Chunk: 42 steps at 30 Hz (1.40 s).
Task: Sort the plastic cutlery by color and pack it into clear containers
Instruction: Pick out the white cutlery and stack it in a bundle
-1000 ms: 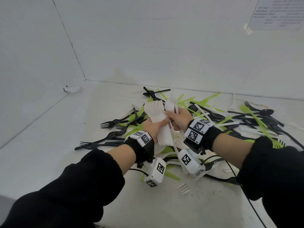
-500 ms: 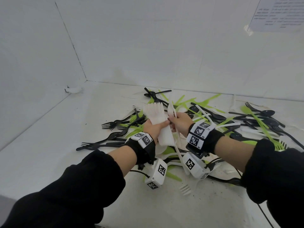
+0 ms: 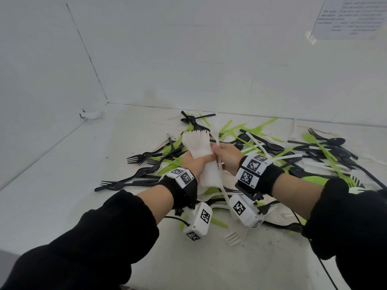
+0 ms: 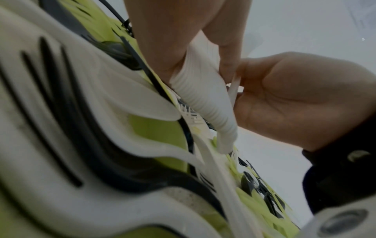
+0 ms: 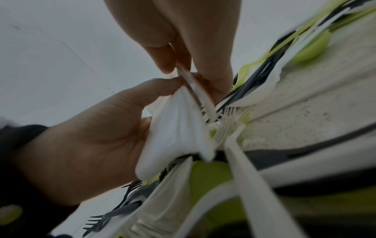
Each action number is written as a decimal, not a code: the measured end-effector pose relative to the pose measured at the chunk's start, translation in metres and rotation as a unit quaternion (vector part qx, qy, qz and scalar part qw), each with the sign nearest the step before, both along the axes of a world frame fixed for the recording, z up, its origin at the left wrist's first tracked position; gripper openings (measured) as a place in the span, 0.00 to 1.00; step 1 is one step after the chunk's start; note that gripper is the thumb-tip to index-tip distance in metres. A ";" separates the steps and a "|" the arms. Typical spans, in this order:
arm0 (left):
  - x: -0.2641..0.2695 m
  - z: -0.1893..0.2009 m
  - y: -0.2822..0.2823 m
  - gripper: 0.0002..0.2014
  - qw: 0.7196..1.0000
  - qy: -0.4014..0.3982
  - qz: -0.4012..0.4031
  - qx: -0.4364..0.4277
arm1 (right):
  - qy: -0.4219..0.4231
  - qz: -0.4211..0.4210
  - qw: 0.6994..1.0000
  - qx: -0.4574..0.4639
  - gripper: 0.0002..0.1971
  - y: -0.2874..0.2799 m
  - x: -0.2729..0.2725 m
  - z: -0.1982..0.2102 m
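Note:
My left hand grips a thick stack of white forks upright, tines fanned at the top; the left wrist view shows the stack of white forks by its ribbed handles between thumb and fingers of my left hand. My right hand pinches a single white utensil against the stack's right side; the white utensil runs down between my right fingertips. Below both hands lies a mixed pile of black cutlery, green cutlery and white cutlery. No clear container is in view.
The white table is walled at the back and left. A loose white fork lies near the front, by the wrist cameras. A black cable trails at the right. A printed sheet hangs on the back wall.
The right hand has slid its single white utensil closer in against the fork stack. Both hands stay together over the pile, almost where they were.

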<state>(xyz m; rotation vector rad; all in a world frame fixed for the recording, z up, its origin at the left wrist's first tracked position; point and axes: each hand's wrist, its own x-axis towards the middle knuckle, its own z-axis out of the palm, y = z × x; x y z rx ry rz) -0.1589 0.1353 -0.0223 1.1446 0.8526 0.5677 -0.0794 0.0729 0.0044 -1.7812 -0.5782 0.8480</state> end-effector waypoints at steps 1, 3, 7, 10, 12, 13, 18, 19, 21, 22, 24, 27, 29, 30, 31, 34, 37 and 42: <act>-0.001 0.000 0.001 0.13 1.000 0.002 0.003 0.000 | -0.019 -0.018 1.000 -0.005 0.16 -0.001 0.003 0.000; -0.002 0.000 0.001 0.14 1.000 -0.003 0.000 -0.012 | -0.052 -0.052 0.997 -0.020 0.16 -0.005 0.008 0.001; 0.001 0.004 -0.009 0.16 0.999 -0.021 -0.031 -0.018 | 0.066 -0.002 0.997 -0.027 0.16 -0.005 0.002 0.003; 0.003 0.006 -0.014 0.16 0.999 -0.030 -0.025 -0.026 | 0.089 0.008 0.995 -0.053 0.13 -0.008 0.002 0.000; 0.003 0.005 -0.017 0.18 0.998 -0.035 -0.027 -0.038 | 0.025 0.021 0.996 -0.084 0.12 -0.012 0.007 0.001; 0.004 0.005 -0.018 0.19 0.998 -0.034 -0.031 -0.043 | -0.002 0.028 0.996 -0.089 0.13 -0.015 0.009 0.002; 0.007 0.003 -0.025 0.24 0.998 -0.024 -0.043 -0.041 | -0.037 0.004 0.998 -0.048 0.13 -0.017 0.019 -0.002; 0.009 0.003 -0.025 0.26 0.998 -0.027 -0.042 -0.039 | -0.036 -0.018 0.999 -0.033 0.15 -0.019 0.019 -0.002; 0.012 0.003 -0.027 0.32 0.998 -0.033 -0.039 -0.030 | -0.074 -0.027 0.996 -0.035 0.15 -0.022 0.021 -0.005; 0.014 0.004 -0.028 0.33 0.998 -0.036 -0.040 -0.025 | -0.102 -0.018 0.994 -0.039 0.14 -0.024 0.021 -0.005; 0.016 0.004 -0.029 0.33 0.998 -0.039 -0.037 -0.017 | -0.137 0.004 0.990 -0.035 0.15 -0.027 0.021 -0.003; 0.015 0.007 -0.031 0.24 0.999 -0.026 -0.029 -0.016 | -0.118 0.041 0.992 -0.030 0.17 -0.029 0.026 0.002; 0.014 0.008 -0.029 0.21 0.999 -0.013 -0.028 -0.017 | -0.106 0.081 0.990 -0.044 0.18 -0.032 0.035 0.007; 0.014 0.009 -0.029 0.20 0.999 -0.009 -0.032 -0.017 | -0.139 0.095 0.983 -0.072 0.18 -0.033 0.042 0.009; 0.013 0.010 -0.030 0.19 0.999 -0.004 -0.033 -0.015 | -0.198 0.100 0.969 -0.112 0.18 -0.034 0.051 0.010; 0.013 0.011 -0.030 0.19 1.000 0.003 -0.030 -0.003 | -0.356 0.157 0.883 -0.262 0.19 -0.042 0.075 0.009; 0.012 0.010 -0.028 0.20 1.000 0.006 -0.002 0.000 | -0.419 0.236 0.818 -0.315 0.19 -0.046 0.085 -0.002; 0.011 0.009 -0.026 0.29 1.000 0.011 0.024 0.008 | -0.487 0.297 0.753 -0.328 0.18 -0.044 0.085 -0.008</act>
